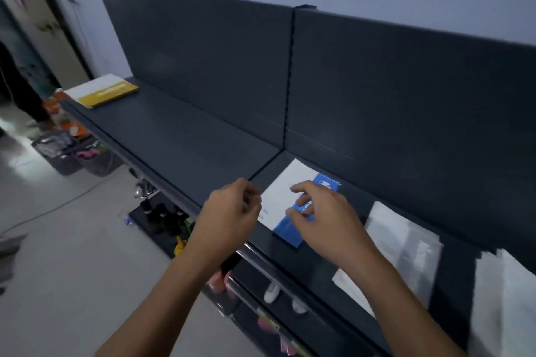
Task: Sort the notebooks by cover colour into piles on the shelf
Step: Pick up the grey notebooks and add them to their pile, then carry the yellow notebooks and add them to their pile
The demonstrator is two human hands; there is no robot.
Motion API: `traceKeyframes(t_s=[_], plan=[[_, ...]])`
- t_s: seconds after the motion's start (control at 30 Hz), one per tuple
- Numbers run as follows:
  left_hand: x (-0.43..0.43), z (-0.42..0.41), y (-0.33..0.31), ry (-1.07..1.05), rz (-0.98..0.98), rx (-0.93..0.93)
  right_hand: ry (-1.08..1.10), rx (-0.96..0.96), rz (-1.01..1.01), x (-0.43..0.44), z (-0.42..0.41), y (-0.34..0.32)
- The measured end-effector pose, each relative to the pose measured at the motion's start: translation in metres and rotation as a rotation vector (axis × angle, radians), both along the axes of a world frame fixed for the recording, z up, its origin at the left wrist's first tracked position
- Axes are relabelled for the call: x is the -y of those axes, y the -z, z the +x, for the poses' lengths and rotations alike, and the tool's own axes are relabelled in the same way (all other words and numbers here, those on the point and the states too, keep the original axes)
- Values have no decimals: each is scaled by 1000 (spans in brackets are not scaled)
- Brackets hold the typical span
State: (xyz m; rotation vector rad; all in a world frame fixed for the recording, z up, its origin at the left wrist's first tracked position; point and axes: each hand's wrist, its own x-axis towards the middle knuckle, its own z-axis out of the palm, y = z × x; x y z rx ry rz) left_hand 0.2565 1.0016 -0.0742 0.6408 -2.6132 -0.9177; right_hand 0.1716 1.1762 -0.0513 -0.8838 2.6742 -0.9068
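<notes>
A dark grey shelf (pixel 179 136) runs across the view, and a seam (pixel 265 164) splits its top into two sections. Just right of the seam lies a white notebook with a blue band (pixel 285 191), flat on the shelf, partly covered by both hands. The right hand (pixel 324 220) is over the blue band, its fingers (pixel 298 189) spread and slightly bent, not closed round anything; blur hides whether the tips actually touch the cover. The left hand (pixel 232 211) is at the notebook's edge nearest the seam, fingers curled toward the thumb, and motion blur makes it impossible to tell whether they pinch that edge or hold nothing. Far left of the seam, at the shelf's end, lies a white notebook with a yellow band (pixel 107 91), its lettering too small to read. Well right of the seam lies a pale notebook (pixel 406 243), smeared and washed out so its cover colour is unclear. Beyond it another pale sheet or book (pixel 504 298) is cut off by the picture's edge. Below the seam, lower shelves (pixel 271 293) hold small items too dim to name.
</notes>
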Motion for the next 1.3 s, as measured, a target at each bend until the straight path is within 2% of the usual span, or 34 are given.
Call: traceKeyframes(t_s=[0.43,0.9,1.3], plan=[[148,-3,7,-92,53,19,-154,21,-14,183,-26,1],[334,-55,-5,-153,27,36,-222,47,-23,375,-82,7],[506,-35,12,-120,92,49,-195,83,10,554,-60,22]])
